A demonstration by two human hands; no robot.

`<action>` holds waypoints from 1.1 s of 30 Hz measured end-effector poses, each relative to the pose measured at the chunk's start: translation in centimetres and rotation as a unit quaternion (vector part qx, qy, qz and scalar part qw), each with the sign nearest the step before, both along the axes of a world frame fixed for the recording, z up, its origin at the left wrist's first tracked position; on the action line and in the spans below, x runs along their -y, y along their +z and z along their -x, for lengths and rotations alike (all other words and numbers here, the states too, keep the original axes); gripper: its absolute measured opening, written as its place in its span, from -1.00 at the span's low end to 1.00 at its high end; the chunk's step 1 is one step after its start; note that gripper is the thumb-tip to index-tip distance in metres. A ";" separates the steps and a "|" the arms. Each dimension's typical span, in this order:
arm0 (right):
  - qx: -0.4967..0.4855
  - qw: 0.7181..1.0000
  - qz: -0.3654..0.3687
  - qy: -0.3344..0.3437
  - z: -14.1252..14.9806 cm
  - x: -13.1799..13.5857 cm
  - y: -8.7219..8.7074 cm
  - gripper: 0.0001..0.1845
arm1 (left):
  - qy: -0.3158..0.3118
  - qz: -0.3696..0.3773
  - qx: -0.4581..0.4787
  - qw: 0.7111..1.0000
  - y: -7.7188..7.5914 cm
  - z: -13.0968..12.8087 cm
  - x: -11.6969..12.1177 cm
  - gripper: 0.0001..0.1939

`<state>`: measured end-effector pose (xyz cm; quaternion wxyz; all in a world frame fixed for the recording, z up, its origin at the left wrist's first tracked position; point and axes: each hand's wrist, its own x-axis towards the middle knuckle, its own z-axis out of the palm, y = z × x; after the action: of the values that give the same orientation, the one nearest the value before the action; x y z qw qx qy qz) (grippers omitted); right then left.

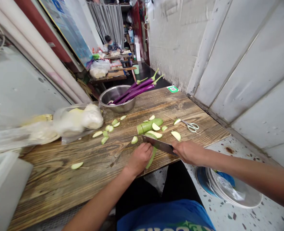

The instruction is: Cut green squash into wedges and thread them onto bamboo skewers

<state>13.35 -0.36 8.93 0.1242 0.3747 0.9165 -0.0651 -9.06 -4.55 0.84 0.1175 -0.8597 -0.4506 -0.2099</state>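
Note:
My right hand (184,151) grips the handle of a knife (161,146) with a broad dark blade. The blade lies across a long green vegetable piece (152,158), like a zucchini, and my left hand (142,157) presses on that piece with bent fingers. Just beyond the blade rests a partly sliced green length (146,127) of the same kind, with several pale half-round slices around it. One loose slice (176,136) lies to the right of the knife, another (134,140) to the left.
A wooden table (60,186) carries a steel bowl (117,109) with purple eggplants (139,91), scissors (192,126) and plastic bags (84,120). A white foam box (9,192) stands at left, a bucket (252,199) on the floor at right. A person (113,46) sits far back.

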 end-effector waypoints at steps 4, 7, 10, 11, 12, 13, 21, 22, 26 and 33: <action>-0.003 1.000 0.017 0.000 0.4 -0.7 -0.4 -0.76 | 0.002 0.011 0.006 1.000 0.4 0.1 0.3 -0.77; -0.011 1.000 0.024 0.003 0.1 -1.6 -0.5 -0.75 | 0.018 0.018 0.027 0.999 0.5 0.4 0.9 -0.78; -0.026 0.999 0.018 0.007 -0.4 -2.1 -0.5 -0.72 | 0.016 0.025 0.040 0.999 0.4 0.6 1.3 -0.78; -0.028 1.000 0.013 0.004 -0.5 -2.1 -0.5 -0.71 | 0.013 0.026 0.042 0.999 0.3 0.6 1.4 -0.78; -0.028 1.000 0.006 0.000 -0.6 -1.9 -0.4 -0.70 | 0.012 0.025 0.044 0.999 0.2 0.7 1.4 -0.78; -0.026 1.000 -0.002 -0.004 -0.6 -1.6 -0.2 -0.70 | 0.012 0.024 0.045 0.999 0.1 0.7 1.4 -0.78; -0.013 1.000 -0.006 -0.017 0.1 0.1 1.7 -0.70 | 0.010 0.010 0.047 0.999 0.1 0.4 1.1 -0.79; -0.011 1.000 -0.004 -0.019 0.1 0.2 1.8 -0.70 | 0.011 0.008 0.050 0.999 0.2 0.4 1.1 -0.78; -0.012 1.000 0.005 -0.020 0.0 0.4 1.7 -0.71 | 0.011 0.003 0.052 0.999 0.2 0.4 1.1 -0.78; -0.013 1.000 0.010 0.003 -0.2 0.1 0.3 -0.74 | 0.005 0.013 0.058 0.998 -0.3 0.6 1.0 -0.78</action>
<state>13.50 -0.48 9.21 0.1164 0.3696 0.9185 -0.0790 -9.64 -5.55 0.53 0.0805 -0.8453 -0.4635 -0.2533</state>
